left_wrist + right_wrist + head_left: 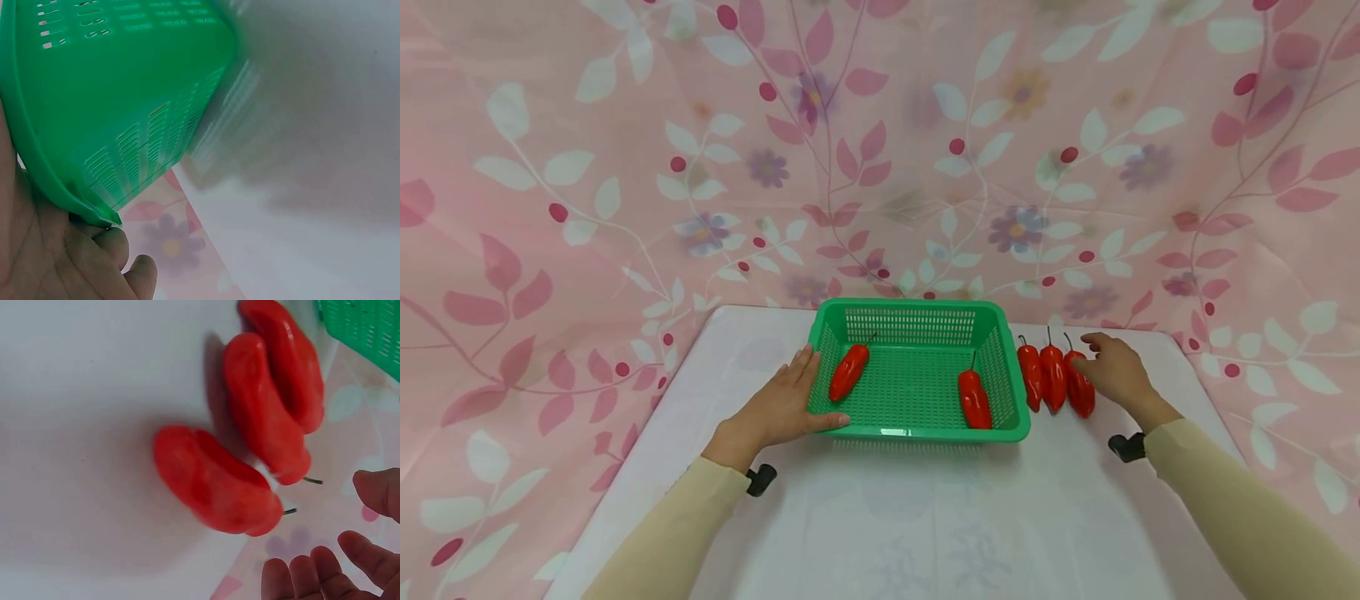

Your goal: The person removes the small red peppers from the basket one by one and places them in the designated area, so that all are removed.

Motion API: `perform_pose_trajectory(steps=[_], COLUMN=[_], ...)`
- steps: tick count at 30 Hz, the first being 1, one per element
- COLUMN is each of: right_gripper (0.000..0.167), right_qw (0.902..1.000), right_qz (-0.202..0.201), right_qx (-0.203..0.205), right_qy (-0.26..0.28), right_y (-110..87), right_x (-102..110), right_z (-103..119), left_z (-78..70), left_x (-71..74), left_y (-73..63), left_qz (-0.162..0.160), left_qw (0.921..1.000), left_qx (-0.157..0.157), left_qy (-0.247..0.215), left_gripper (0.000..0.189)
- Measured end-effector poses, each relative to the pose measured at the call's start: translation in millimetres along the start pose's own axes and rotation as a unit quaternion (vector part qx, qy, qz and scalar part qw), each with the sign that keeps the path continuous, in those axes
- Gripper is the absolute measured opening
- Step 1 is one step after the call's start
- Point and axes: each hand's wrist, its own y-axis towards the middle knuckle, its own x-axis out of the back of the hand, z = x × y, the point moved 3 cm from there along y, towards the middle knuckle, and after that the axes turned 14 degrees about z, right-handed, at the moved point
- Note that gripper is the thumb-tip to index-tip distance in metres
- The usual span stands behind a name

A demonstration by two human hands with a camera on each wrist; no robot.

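Note:
A green plastic basket [917, 434] stands on the white table, with one red pepper [850, 372] at its left side and another red pepper [974, 402] at its right. My left hand [778, 404] rests at the basket's left rim, fingers extended along it and thumb over the front corner. Right of the basket, three red peppers lie side by side: a left one [1031, 375], a middle one [1054, 379] and a right one [215, 484]. Close by the rightmost pepper hovers my right hand [1116, 367], its thumb and fingers spread apart and holding nothing.
The white tabletop [910, 517] extends in front of the basket. Behind and around the table hangs a pink floral cloth [895, 167]. Each wrist carries a small black device, one on the left [762, 480] and one on the right [1127, 447].

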Motion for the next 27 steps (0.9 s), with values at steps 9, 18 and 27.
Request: perform_pose_trajectory(steps=[9,18,27], right_gripper=[0.069,0.066,0.069], right_qw=[0.9994,0.9968,0.9922], right_qz=[-0.001,0.001,0.029], right_qx=[0.036,0.078,0.121], right_qy=[-0.003,-0.019,0.005], right_y=[-10.1,-13.2,-4.2], right_x=[14,19,-1], right_z=[37,93,151], left_z=[-0.8,-0.6,0.8], left_x=[1.5,2.4,0.3], left_y=[1.0,0.7,0.3], left_qz=[-0.001,-0.005,0.003], left_qw=[1.0,1.0,1.0], left_qx=[-0.003,-0.002,0.002], left_qy=[-0.002,-0.001,-0.006], left_gripper=[0.129,0.129,0.13])
